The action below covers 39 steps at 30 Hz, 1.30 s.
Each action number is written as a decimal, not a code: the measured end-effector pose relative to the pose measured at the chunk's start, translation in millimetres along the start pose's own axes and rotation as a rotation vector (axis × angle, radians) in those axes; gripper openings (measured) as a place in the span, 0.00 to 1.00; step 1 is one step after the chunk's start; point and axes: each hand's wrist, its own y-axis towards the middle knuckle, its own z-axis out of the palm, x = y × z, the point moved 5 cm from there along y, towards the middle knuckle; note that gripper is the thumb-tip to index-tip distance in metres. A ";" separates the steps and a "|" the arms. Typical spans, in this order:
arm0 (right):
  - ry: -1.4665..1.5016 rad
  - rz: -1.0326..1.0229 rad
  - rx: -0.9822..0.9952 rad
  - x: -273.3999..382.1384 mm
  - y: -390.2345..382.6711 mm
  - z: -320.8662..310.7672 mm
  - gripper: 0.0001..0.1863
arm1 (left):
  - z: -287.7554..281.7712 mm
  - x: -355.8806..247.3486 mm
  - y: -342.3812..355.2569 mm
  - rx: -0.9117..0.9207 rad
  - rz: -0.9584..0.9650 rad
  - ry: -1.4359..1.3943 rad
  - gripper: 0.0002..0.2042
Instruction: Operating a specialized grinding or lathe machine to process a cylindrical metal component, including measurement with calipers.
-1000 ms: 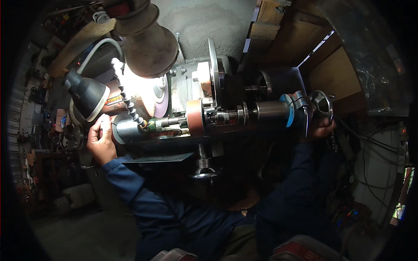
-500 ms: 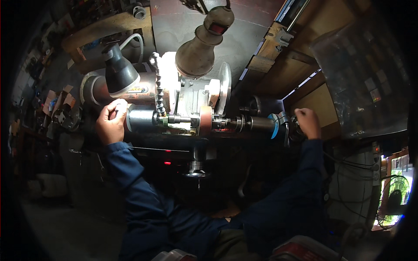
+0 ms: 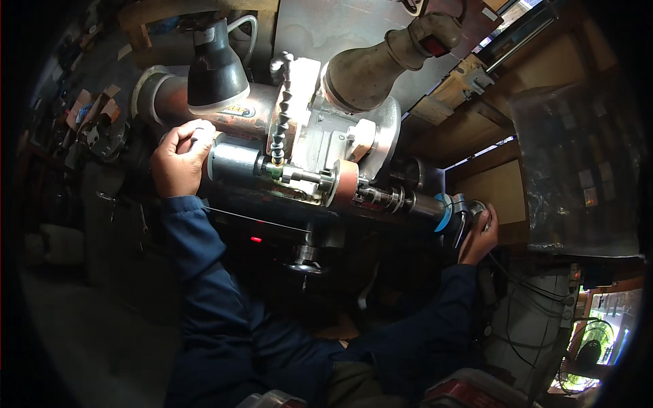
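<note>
The reddish disc (image 3: 345,183) sat mounted in line; I pinched my left hand (image 3: 178,163) beside the grey cylinder (image 3: 235,163), right hand (image 3: 481,238) curled around the handwheel (image 3: 479,206). What remained, I couldn't tell.

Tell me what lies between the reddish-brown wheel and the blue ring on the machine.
In the head view, metal fittings and then a grey cylinder lie between the reddish-brown wheel and the blue ring.

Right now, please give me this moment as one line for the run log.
left hand: fingers curled beside grey cylinder | right hand: at handwheel | red-brown wheel: between hands
</note>
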 end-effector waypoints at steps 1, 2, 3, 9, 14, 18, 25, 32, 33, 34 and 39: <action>0.065 0.030 -0.014 5.3 -6.0 2.1 0.21 | -3.1 0.1 -1.0 -0.007 0.006 -0.003 0.09; 0.071 0.029 -0.004 0.2 -9.0 6.9 0.21 | -5.8 0.4 -1.9 -0.012 0.012 -0.006 0.09; 0.090 -0.007 -0.081 -7.5 -13.3 9.7 0.22 | -8.7 1.7 -2.7 -0.017 0.008 0.004 0.09; 0.097 -0.055 -0.273 -20.7 -22.5 8.2 0.24 | -2.9 2.6 -0.7 0.037 -0.014 0.026 0.08; 0.113 -0.154 -0.447 -38.6 -35.1 18.2 0.27 | -2.4 -2.5 -1.6 0.023 0.007 -0.035 0.09; 0.112 -0.171 -0.664 -45.6 -39.7 24.8 0.29 | -6.2 2.6 -3.2 0.003 -0.002 0.008 0.09; 0.067 -0.131 -0.463 -29.7 -30.6 13.6 0.26 | -5.3 4.0 -0.8 -0.012 0.015 0.052 0.09; 0.025 -0.006 -0.258 -11.6 -19.8 9.7 0.21 | -3.8 7.9 0.6 -0.019 0.012 0.053 0.08; 0.023 -0.009 -0.251 -14.7 -19.0 10.7 0.21 | -3.8 5.9 0.5 -0.025 0.020 0.091 0.08; 0.023 -0.013 -0.247 -13.3 -18.4 10.7 0.21 | -3.5 4.3 0.2 -0.023 0.025 0.103 0.08; 0.072 0.034 -0.193 -10.2 -17.0 10.6 0.23 | -5.2 7.4 -1.2 -0.020 -0.002 0.017 0.07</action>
